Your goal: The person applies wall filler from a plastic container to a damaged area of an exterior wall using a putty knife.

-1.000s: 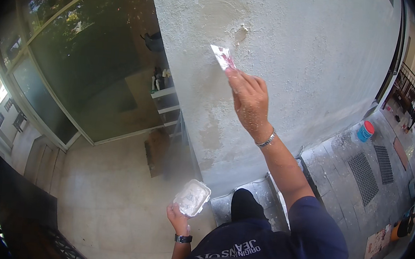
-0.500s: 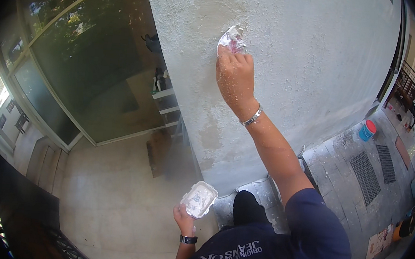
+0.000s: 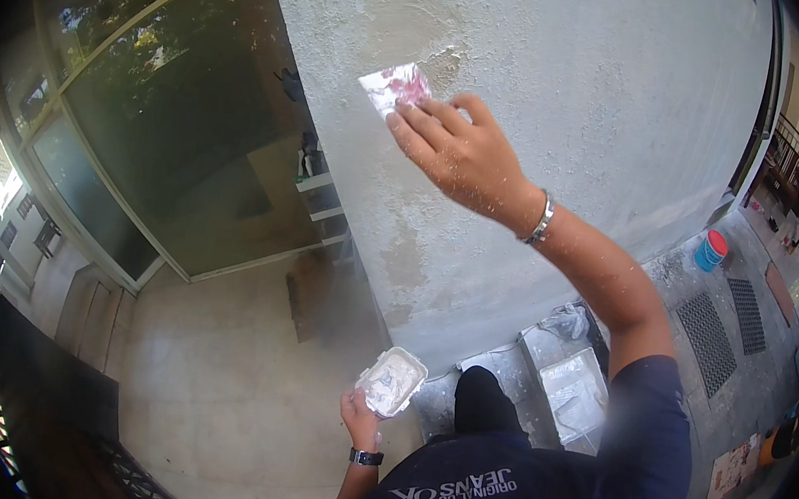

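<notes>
My right hand (image 3: 457,149) grips a flat, thin scraper blade (image 3: 391,87) smeared with white and pinkish-red. It is raised in front of a rough, pale wall (image 3: 568,102); whether the blade touches the surface I cannot tell. Just above the blade the wall has a damp-looking beige patch (image 3: 399,9) and a small ridge of white paste. Lower down, my left hand (image 3: 360,421) holds a small white plastic tub (image 3: 392,382) by its near side. White paste lies inside the tub, facing up.
Below the wall, a paste-smeared tray (image 3: 575,392) sits beside a crumpled clear plastic bag (image 3: 566,319). A blue bucket with a red lid (image 3: 710,251) stands on the paving at right, near dark mats (image 3: 706,342). Large glass panes (image 3: 181,123) fill the left.
My right hand has swung down and left, turning the blade so its face shows, and the elbow has moved right. The tray has come into view. The tub has shifted slightly right.
</notes>
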The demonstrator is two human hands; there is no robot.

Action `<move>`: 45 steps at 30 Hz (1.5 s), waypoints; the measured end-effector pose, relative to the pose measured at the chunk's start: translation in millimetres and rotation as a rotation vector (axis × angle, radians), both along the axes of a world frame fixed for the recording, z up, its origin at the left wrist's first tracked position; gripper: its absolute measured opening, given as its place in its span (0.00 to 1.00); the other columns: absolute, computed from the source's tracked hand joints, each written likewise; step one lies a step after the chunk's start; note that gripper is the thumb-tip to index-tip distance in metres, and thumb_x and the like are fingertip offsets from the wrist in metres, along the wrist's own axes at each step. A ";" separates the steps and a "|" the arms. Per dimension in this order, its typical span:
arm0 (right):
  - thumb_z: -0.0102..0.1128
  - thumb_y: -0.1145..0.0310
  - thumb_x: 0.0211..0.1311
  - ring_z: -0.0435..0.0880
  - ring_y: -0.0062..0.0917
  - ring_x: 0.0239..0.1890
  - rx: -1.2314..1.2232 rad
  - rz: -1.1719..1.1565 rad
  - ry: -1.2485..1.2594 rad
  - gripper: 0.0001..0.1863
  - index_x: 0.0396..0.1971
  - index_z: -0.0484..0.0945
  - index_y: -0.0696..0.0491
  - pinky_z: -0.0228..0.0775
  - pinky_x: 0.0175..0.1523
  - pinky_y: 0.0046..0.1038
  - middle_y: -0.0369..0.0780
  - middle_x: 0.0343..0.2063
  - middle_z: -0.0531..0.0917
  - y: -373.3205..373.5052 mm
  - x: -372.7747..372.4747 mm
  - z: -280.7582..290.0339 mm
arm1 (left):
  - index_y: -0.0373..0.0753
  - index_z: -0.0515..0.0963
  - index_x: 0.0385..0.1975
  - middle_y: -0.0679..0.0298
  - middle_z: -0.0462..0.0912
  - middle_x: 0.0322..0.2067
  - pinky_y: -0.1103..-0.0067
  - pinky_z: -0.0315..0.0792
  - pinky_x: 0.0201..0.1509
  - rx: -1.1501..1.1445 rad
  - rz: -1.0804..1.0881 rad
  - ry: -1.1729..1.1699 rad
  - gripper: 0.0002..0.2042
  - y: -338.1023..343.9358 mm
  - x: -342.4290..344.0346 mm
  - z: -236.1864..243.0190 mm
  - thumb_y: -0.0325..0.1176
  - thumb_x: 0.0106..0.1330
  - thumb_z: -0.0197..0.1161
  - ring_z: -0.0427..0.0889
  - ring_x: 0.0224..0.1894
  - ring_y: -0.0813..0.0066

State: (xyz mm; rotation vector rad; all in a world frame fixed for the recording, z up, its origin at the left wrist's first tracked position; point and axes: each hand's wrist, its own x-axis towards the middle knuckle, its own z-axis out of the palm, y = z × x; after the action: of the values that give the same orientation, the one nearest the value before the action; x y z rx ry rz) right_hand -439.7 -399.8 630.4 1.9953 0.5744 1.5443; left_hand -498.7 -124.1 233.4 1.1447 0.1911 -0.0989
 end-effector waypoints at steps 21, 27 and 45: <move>0.62 0.76 0.57 0.82 0.20 0.32 0.388 -0.069 -0.161 0.14 0.44 0.80 0.53 0.64 0.38 0.27 0.37 0.30 0.86 -50.3 3.9 -6.5 | 0.29 0.67 0.47 0.52 0.78 0.40 0.76 0.80 0.34 0.061 -0.007 0.026 0.15 -2.1 -6.5 -6.0 0.34 0.70 0.51 0.82 0.37 0.65; 0.60 0.74 0.58 0.78 0.23 0.25 0.460 0.016 -0.027 0.08 0.38 0.79 0.54 0.61 0.38 0.27 0.38 0.23 0.83 -4.8 38.2 -22.1 | 0.29 0.66 0.49 0.51 0.77 0.42 0.75 0.80 0.35 0.006 0.020 -0.006 0.15 -2.6 -11.6 -13.6 0.35 0.70 0.51 0.82 0.38 0.65; 0.60 0.70 0.59 0.78 0.21 0.53 -0.219 -0.331 0.174 0.18 0.51 0.77 0.49 0.65 0.56 0.30 0.35 0.50 0.82 -86.2 16.6 -32.3 | 0.30 0.66 0.49 0.52 0.77 0.42 0.74 0.81 0.34 0.027 0.015 0.026 0.15 2.5 -18.3 -14.1 0.36 0.71 0.51 0.82 0.39 0.65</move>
State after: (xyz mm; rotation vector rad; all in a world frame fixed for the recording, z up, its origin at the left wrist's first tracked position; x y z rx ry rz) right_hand -423.2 -486.1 598.1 1.9496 0.4327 1.0727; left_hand -516.9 -121.6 219.3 1.1690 0.2250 -0.0984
